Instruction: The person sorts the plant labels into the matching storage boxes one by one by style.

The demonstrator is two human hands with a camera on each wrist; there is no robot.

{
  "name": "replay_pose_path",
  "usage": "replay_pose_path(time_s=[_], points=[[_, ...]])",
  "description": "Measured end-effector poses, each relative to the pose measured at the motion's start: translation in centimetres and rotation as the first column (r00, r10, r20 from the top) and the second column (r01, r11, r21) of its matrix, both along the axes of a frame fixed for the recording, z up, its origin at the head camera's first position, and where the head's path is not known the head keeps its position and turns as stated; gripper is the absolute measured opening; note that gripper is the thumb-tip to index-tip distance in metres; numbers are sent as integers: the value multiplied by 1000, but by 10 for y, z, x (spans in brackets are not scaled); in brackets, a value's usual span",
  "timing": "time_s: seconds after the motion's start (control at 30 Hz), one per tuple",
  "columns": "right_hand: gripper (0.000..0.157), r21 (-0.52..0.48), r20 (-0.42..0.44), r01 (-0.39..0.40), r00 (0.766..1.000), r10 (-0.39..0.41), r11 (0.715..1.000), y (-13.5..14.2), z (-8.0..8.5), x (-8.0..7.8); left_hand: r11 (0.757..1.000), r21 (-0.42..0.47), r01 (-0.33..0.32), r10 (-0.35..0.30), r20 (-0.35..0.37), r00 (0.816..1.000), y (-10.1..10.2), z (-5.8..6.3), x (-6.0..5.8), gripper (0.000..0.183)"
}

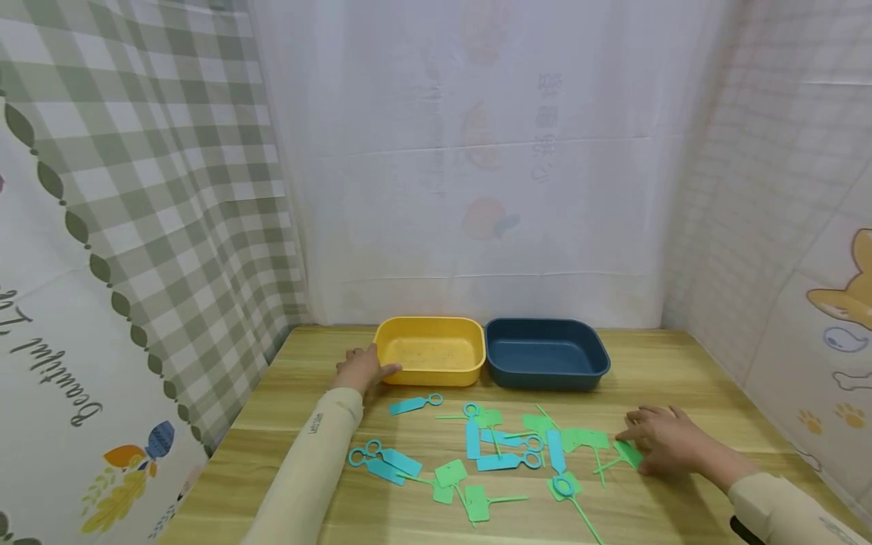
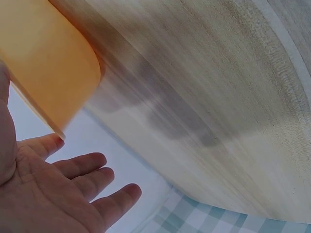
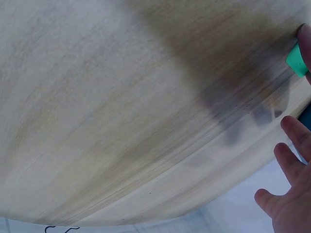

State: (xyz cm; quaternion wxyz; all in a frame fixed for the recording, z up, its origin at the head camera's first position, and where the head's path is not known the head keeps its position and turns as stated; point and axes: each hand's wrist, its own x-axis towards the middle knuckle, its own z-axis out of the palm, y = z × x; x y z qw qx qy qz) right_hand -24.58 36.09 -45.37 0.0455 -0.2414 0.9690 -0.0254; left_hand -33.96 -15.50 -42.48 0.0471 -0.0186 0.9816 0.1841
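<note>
At the left, my left hand (image 1: 360, 370) touches the near-left corner of the yellow tray (image 1: 398, 378), its fingers spread and relaxed. A fingertip meets the rim of that tray (image 2: 63, 73) in the left wrist view. On the right of the table my right hand (image 1: 664, 439) pinches a green plant label (image 1: 628, 454) between thumb and index finger, its stem pointing left. Only a corner of this label (image 3: 295, 60) shows in the right wrist view, beside one finger, while the other fingers are spread. More green plant labels (image 1: 478, 503) and blue ring-ended tags (image 1: 473, 437) lie between the hands.
A dark blue tray (image 1: 545, 381) stands against the yellow one at the back of the wooden table (image 1: 272, 424). White cloth (image 1: 477, 250) hangs behind. Checked cloth (image 1: 225, 212) closes off the left side, and a printed cloth (image 1: 770, 303) the right.
</note>
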Motion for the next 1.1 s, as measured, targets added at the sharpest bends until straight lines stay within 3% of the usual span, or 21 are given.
replay_pose_path(time_s=[0.4, 0.63, 0.87, 1.1], points=[[46, -47, -37, -49, 998, 47, 998, 7, -3, 1, 1000, -25, 11, -11, -13, 1000, 3, -2, 0, 79], [41, -44, -15, -9, 1000, 9, 999, 5, -1, 3, 1000, -23, 13, -13, -15, 1000, 4, 0, 2, 78], [39, -11, -104, 9, 995, -10, 1000, 2, -2, 0, 999, -33, 12, -13, -24, 1000, 3, 2, 2, 84], [40, -13, -115, 21, 993, -22, 1000, -1, -3, -5, 998, -53, 16, -16, -5, 1000, 2, 3, 1, 82]])
